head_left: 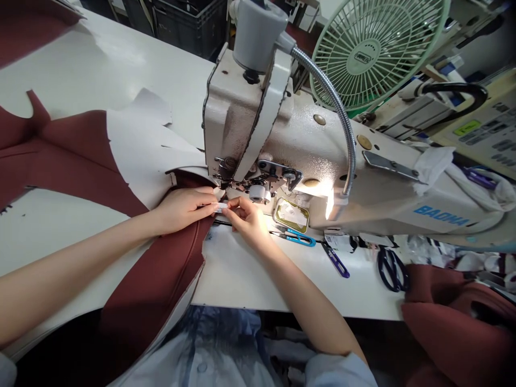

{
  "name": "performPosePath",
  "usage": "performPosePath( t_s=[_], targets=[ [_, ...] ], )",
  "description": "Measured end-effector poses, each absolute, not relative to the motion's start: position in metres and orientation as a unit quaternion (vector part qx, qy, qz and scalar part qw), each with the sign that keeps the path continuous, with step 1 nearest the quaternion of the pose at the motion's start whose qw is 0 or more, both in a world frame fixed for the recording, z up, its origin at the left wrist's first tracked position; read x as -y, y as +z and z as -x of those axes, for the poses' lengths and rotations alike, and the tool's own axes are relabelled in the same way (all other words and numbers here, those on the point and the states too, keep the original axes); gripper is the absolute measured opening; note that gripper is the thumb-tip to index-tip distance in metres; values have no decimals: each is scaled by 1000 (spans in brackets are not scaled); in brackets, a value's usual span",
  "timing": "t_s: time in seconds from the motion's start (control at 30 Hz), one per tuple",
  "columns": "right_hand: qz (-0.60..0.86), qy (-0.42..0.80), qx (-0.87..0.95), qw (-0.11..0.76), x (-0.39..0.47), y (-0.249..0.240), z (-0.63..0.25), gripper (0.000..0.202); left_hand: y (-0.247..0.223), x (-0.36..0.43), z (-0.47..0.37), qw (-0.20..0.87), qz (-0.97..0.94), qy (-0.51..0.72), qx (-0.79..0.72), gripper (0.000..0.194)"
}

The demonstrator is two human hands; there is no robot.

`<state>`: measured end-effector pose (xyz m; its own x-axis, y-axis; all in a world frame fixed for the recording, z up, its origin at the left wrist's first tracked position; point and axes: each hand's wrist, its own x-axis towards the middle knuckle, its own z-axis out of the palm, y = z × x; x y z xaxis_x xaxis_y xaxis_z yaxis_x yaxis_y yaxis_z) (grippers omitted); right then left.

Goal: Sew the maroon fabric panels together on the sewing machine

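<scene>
My left hand [183,208] rests on a maroon sewn piece with white backing [161,269], its fingertips closed on a small white label [221,207]. From the other side my right hand [246,216] pinches the same label between thumb and finger. Both hands are just in front of the needle area of a sewing machine [258,118]. The maroon piece runs from under the machine head down over the table's front edge toward my lap. The needle tip itself is hidden among the machine parts and fingers.
Right of my hands lie a small tin [291,215], blue thread snips [297,236], purple snips [335,259] and dark-handled scissors [393,269]. More maroon pieces [455,312] are heaped at the right. A green fan [368,54] stands behind the machine, and a lamp [336,207] shines beside its arm.
</scene>
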<state>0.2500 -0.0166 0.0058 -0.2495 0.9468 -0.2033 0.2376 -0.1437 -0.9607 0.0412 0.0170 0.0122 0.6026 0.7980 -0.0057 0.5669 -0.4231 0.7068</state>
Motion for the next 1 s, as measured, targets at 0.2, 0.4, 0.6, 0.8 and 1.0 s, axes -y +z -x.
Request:
performPosePath(
  t_s=[0.2,0.4,0.6,0.8,1.0],
  targets=[
    [515,580,542,323,16,12,-249,38,12,-17,-43,356,-813,174,-426,39],
    [495,599,541,322,14,16,-255,39,14,-17,-41,358,-814,158,-429,41],
    [505,584,557,305,12,17,-256,35,16,-18,-42,358,-817,146,-428,42],
    [518,541,597,287,13,13,-257,27,17,-17,-42,361,-816,145,-426,41],
    [556,488,618,267,11,14,-256,16,19,-23,-38,383,-789,154,-455,34]
  ],
)
